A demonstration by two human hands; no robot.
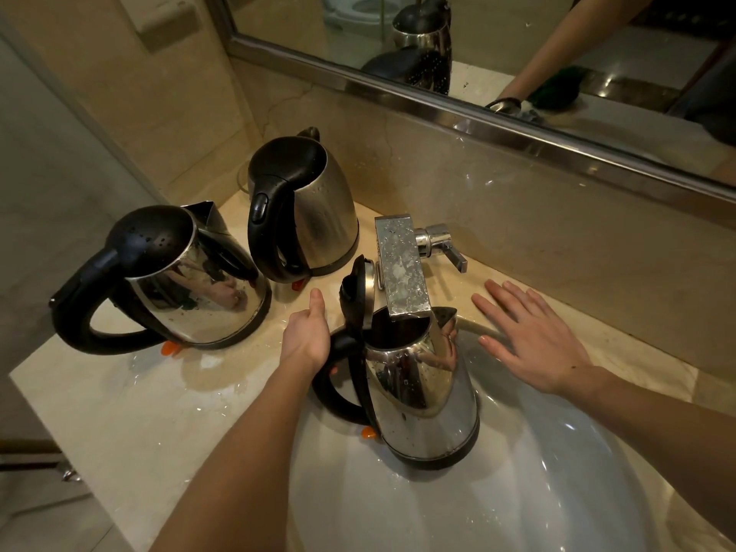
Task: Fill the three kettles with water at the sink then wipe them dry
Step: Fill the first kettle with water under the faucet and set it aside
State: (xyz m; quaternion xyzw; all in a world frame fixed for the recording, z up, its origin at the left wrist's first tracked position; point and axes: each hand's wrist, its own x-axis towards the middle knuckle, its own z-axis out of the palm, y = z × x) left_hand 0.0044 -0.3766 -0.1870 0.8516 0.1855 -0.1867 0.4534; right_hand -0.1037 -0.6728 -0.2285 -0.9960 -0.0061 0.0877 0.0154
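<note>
the left grip (pixel 306 340) is curled round the black handle of the open kettle (pixel 422 392), thumb pointing toward the back edge of the desk (pixel 139 412). this kettle sits tilted inside the white sink (pixel 537 492), near the bowl's back left rim, its lid (pixel 358 288) flipped upright and its mouth directly below the flat chrome spout (pixel 402 268). the spout's end hangs just above the opening, close beside the raised lid; whether water runs i cannot tell. the right grip (pixel 537 344) is spread flat, fingers straight and apart, holding nothing, over the sink's back rim and the strip of desk by the wall, just right of the spout and near the tap lever (pixel 446 249).

two more kettles stand toward the desk's back left corner, lids closed. the near kettle (pixel 171 280) is close to the left edge, handle toward the front left; the far kettle (pixel 306 205) is behind it by the wall, the two just beside each other. both carry water drops. a puddle (pixel 199 364) shines on the desk in front of them. a framed mirror (pixel 478 53) runs along the wall above.
</note>
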